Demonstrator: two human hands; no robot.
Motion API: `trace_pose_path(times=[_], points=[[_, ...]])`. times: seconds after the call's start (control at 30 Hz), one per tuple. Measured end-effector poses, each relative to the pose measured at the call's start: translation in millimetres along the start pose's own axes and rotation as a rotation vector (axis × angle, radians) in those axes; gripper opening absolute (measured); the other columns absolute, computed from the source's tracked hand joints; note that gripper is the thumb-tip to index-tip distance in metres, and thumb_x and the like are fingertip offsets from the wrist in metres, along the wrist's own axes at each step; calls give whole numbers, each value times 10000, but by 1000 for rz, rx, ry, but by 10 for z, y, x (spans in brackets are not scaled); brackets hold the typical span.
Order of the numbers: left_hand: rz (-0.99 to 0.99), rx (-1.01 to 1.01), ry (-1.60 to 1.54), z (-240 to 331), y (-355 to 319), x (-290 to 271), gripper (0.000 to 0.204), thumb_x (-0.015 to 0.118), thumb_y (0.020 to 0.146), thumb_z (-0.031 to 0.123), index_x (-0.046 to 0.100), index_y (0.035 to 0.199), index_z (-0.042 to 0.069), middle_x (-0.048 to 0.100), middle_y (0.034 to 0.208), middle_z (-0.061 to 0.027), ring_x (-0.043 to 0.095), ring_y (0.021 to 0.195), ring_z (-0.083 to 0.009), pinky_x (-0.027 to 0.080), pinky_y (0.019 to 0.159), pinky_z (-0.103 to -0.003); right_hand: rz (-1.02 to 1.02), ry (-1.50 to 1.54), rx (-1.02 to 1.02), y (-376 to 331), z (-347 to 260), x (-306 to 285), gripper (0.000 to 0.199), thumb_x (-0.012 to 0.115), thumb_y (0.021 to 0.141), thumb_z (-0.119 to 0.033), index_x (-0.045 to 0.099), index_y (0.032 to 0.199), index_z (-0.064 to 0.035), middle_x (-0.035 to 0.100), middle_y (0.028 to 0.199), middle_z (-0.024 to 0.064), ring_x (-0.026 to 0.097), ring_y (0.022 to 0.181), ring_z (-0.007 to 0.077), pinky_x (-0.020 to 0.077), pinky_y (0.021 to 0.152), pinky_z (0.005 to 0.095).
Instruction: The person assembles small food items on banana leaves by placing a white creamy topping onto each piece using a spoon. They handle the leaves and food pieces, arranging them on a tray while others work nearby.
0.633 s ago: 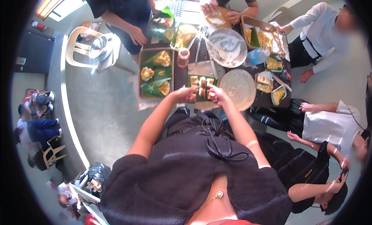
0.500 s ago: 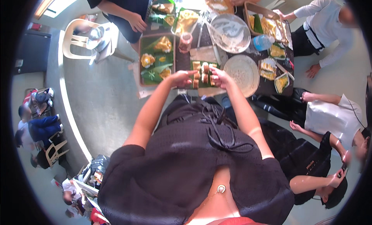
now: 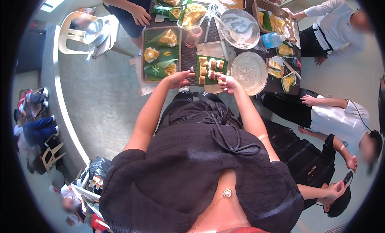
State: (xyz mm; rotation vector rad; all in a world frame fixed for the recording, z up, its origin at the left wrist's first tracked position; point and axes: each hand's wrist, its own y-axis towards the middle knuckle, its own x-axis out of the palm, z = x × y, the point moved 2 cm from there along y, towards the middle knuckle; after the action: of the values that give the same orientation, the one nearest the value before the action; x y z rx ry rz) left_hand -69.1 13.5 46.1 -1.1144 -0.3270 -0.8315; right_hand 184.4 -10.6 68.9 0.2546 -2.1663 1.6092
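Rolls (image 3: 203,71), short and browned, lie in three columns on a green leaf (image 3: 210,82) at the near edge of a dark table (image 3: 188,58), in front of the person's body. White filling shows on several pieces, mostly in the middle and right columns. Left hand (image 3: 177,79): thumb and fingers apart, holding nothing, the fingertips just beside the leaf's left edge. Right hand (image 3: 227,84): forefinger stretched toward the lower pieces of the middle and right columns, the other fingers curled; at this size it cannot be told whether the finger touches a piece or the grip has closed on one.

Handling, as a judgement: the pieces look soft, so light fingertip pressure low on the sides should suit them best, with each nudge kept small and the filled faces left untouched. A left finger resting on the leaf's edge would probably keep it from sliding.

Orientation: each column has its long axis running away from the person, roughly square to the near table edge, and the three stand nearly parallel. The right column is partly covered by the hand at its near end. A brown tray (image 3: 143,68) stands to the left, a round pale plate (image 3: 248,74) just to the right, and a large bowl (image 3: 239,28) beyond.
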Motion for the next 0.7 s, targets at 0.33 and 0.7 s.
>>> trace_pose_path(times=[0.33, 0.7], points=[[175, -37, 247, 13, 15, -91, 441, 259, 884, 409, 349, 1253, 184, 381, 520, 76, 298, 434, -18, 223, 417, -161, 78, 64, -68, -203, 134, -242, 335, 319, 868, -190, 386, 1196, -188, 245, 468, -60, 196, 364, 38, 133, 305, 173], [178, 45, 257, 289, 11, 132, 416, 276, 892, 339, 341, 1258, 154, 396, 550, 84, 314, 470, -11, 262, 447, -148, 36, -87, -88, -356, 131, -4, 372, 279, 848, -141, 427, 1189, -157, 252, 475, -89, 153, 352, 19, 125, 305, 161]])
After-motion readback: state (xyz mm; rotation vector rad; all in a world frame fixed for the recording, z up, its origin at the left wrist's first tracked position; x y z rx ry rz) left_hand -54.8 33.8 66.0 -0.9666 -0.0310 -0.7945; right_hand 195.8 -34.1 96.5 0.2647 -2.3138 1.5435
